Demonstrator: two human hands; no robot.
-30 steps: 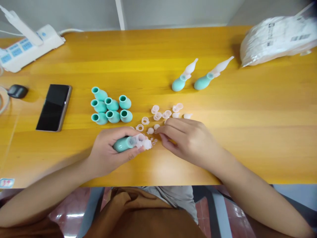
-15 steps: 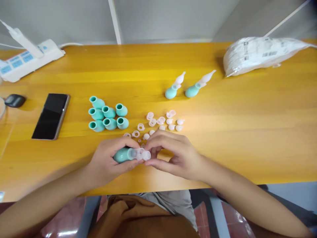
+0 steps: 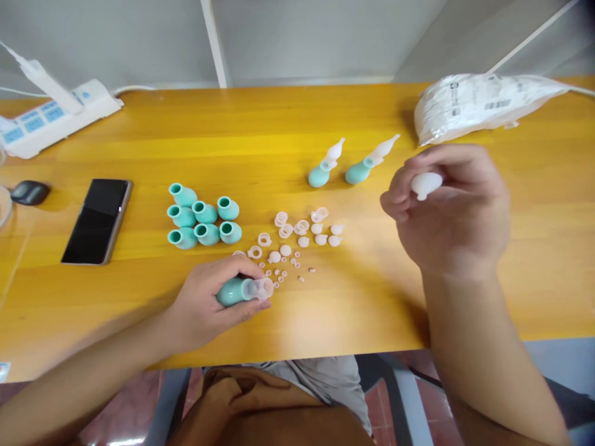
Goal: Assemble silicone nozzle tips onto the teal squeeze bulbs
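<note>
My left hand [image 3: 218, 303] is closed around a teal squeeze bulb [image 3: 229, 292] near the front of the table. A translucent connector [image 3: 258, 288] sits in the bulb's neck, its open end facing right. My right hand [image 3: 450, 214] is raised on the right, palm showing, fingers curled around a small white nozzle tip [image 3: 426, 184]. Between the hands lie several loose parts: clear connectors [image 3: 286, 230], white nozzle tips [image 3: 320, 240] and tiny rings [image 3: 281, 279]. Farther back stand two assembled bulbs with white tips, one left [image 3: 318, 175], one right [image 3: 357, 172].
Several teal bulbs [image 3: 206, 234] stand grouped left of the loose parts, necks open. A phone [image 3: 96, 221], a black earbud-like case [image 3: 30, 192] and a power strip [image 3: 65, 118] lie farther left. A white plastic bag [image 3: 483, 108] rests at the back right.
My right hand has left the bulb's connector and moved up and to the right, where a white nozzle tip now shows in its fingers. My left hand still holds the bulb.
</note>
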